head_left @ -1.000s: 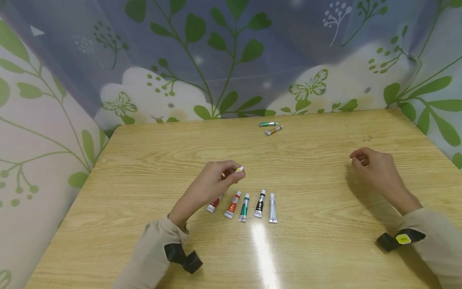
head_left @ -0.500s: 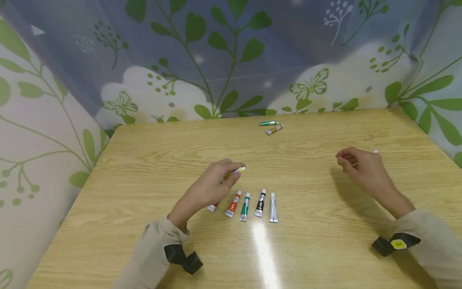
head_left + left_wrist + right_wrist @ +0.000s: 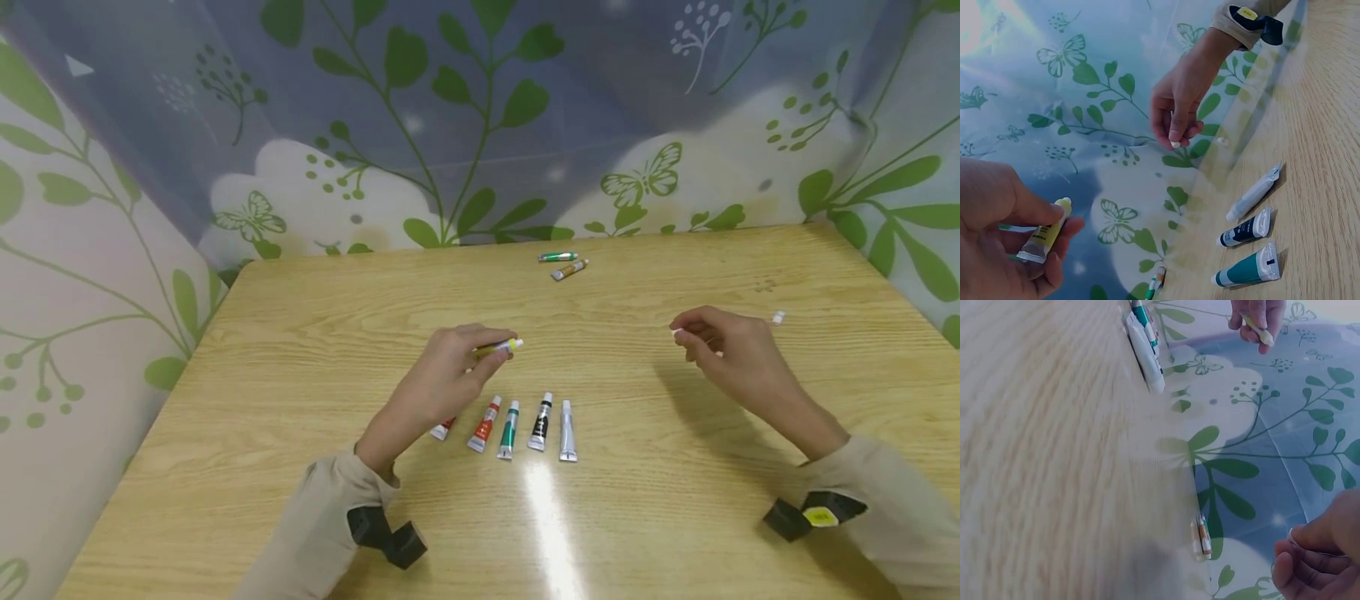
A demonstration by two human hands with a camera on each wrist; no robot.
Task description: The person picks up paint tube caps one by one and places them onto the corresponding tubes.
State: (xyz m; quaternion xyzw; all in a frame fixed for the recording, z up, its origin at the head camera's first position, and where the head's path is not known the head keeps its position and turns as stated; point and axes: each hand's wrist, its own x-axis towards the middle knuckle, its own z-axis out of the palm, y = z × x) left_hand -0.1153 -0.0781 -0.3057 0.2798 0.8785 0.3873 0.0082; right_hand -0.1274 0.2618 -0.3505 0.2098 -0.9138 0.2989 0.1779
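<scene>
My left hand [image 3: 442, 375] holds a yellow paint tube [image 3: 495, 347] above the table, thumb on one side and fingers on the other. In the left wrist view the tube [image 3: 1049, 232] points its narrow nozzle up, with no cap on it. Off to the right, my right hand [image 3: 738, 350] pinches a small white cap [image 3: 677, 332] between thumb and forefinger. Below the left hand several paint tubes lie in a row: a dark red tube [image 3: 442, 429], partly hidden by the hand, an orange-red one [image 3: 485, 425], a green one [image 3: 508, 431], a black one [image 3: 540, 422] and a silver-white one [image 3: 567, 433].
Two more tubes, a green one [image 3: 558, 257] and a brown-gold one [image 3: 571, 270], lie near the table's back edge. Small white pieces [image 3: 779, 317] rest behind the right wrist. Leaf-patterned cloth stands around the wooden table [image 3: 300, 317].
My right hand has moved left, uncovering the small white pieces on the table. The left hand has turned the yellow tube slightly, so more of it shows.
</scene>
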